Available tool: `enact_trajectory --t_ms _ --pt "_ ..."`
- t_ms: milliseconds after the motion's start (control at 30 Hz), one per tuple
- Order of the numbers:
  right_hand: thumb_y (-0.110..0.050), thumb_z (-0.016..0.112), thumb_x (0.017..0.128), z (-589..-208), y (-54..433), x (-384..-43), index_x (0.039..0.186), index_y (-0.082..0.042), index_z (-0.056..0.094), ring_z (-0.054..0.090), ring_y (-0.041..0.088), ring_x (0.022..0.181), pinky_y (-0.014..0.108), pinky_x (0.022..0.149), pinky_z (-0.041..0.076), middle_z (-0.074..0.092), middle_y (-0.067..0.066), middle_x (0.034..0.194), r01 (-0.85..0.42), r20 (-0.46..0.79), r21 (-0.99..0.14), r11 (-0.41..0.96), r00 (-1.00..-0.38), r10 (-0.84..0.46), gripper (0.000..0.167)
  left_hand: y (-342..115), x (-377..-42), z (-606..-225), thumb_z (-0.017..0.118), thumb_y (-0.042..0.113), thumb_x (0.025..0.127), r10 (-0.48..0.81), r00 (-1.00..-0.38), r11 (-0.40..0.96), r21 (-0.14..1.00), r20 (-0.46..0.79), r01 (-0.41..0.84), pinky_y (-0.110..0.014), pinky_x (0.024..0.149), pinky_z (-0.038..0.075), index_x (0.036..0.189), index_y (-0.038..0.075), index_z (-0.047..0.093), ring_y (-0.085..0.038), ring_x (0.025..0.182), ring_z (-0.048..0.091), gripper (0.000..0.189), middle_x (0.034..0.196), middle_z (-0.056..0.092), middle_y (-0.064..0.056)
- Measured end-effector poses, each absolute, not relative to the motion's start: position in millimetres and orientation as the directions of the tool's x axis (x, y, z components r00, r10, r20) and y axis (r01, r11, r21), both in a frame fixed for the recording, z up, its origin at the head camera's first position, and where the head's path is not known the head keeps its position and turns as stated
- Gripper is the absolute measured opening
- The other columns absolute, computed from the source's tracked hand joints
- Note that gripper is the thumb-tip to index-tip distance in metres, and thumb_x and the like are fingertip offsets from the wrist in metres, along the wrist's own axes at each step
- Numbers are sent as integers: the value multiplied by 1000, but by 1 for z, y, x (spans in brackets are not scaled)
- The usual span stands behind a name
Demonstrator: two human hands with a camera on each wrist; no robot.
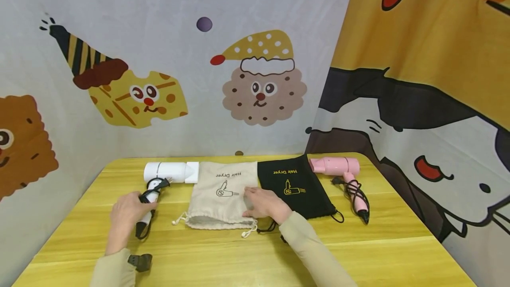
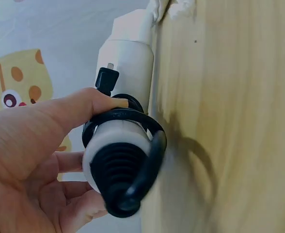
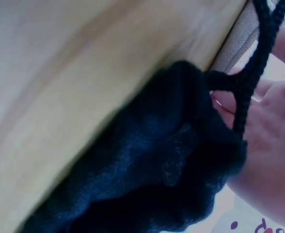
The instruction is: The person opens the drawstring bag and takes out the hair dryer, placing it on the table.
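Note:
My left hand (image 1: 126, 216) grips the handle of a white hair dryer (image 1: 171, 172), thumb over the black cord (image 2: 125, 115) wound around it. The dryer's barrel lies toward the beige drawstring bag (image 1: 215, 189), printed "Hair Dryer". My right hand (image 1: 264, 203) rests on that bag's right edge, thumb and fingers apart. Beside it lies a matching black drawstring bag (image 1: 299, 185); its gathered mouth and cord fill much of the right wrist view. What the right fingertips do at the fabric is partly hidden there.
A pink hair dryer (image 1: 336, 165) with its cord wrapped around the handle lies right of the black bag. The wooden table (image 1: 223, 265) meets a white curtain (image 1: 159, 21) printed with cartoon figures at the back. Another printed curtain (image 1: 430, 48) hangs at the right.

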State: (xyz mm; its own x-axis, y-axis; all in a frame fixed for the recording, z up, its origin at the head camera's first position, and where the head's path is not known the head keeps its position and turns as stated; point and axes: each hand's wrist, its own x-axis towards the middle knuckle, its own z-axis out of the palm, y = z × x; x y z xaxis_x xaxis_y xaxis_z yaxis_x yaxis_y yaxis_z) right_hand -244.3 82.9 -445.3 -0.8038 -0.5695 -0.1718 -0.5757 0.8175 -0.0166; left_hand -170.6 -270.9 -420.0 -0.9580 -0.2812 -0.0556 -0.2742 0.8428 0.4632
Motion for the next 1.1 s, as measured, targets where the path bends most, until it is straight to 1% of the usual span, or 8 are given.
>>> enact_trajectory --t_ms 167,300,533,633,733,867,1000,1100 --pt "-53 61 86 -444 83 -242 135 -18 51 42 21 137 38 105 43 40 4 151 -574 -168 -7 819 -806 -567 61 -273 -171 -425 67 35 79 -293 -954 837 464 -65 -289 -29 49 35 94 -7 59 -25 63 50 46 73 55 -16" --pt "-52 61 86 -443 83 -241 135 -18 51 42 21 137 38 106 42 40 4 151 -571 -167 -2 821 -809 -564 60 -273 -171 -427 66 36 80 -302 -951 835 461 -73 -300 -30 49 35 95 -7 59 -25 63 49 46 72 54 -15" --pt "-52 62 85 -440 82 -239 133 -17 53 44 21 135 37 105 43 43 5 149 -570 -160 7 822 -812 -561 60 -271 -171 -423 65 38 82 -309 -947 843 435 -91 -317 -36 53 40 116 -12 49 -34 72 55 63 92 58 -32" --pt "-51 63 85 -440 81 -238 133 -17 54 45 21 134 37 104 44 44 5 148 -566 -156 6 824 -815 -558 60 -268 -169 -419 64 39 83 -307 -947 858 403 -93 -318 -41 54 44 116 -14 48 -41 76 59 64 95 58 -36" --pt "-52 63 85 -441 81 -237 133 -17 54 46 21 133 37 103 45 45 4 147 -560 -154 5 828 -819 -553 60 -263 -166 -417 64 39 84 -317 -946 874 368 -64 -318 -43 52 45 109 -14 50 -43 73 60 60 88 58 -36" --pt "-52 63 84 -440 83 -237 129 -20 57 53 21 126 37 97 49 50 3 143 -569 -137 15 822 -815 -562 55 -251 -163 -415 67 32 83 -355 -932 883 352 71 -310 -45 49 42 98 -13 53 -45 69 59 49 82 57 -33" --pt "-47 66 84 -439 89 -238 123 -19 61 63 20 106 33 80 54 60 2 128 -595 -69 -27 803 -800 -595 47 -232 -168 -408 67 21 83 -362 -889 902 347 282 -257 -50 46 41 94 -13 56 -50 68 57 37 84 57 -36" --pt "-36 67 87 -439 97 -242 118 -15 65 65 17 90 28 68 53 66 2 115 -619 41 -89 780 -785 -618 38 -211 -178 -404 65 11 82 -318 -847 918 362 427 -162 -46 41 40 90 -11 60 -44 57 55 24 76 59 -31"
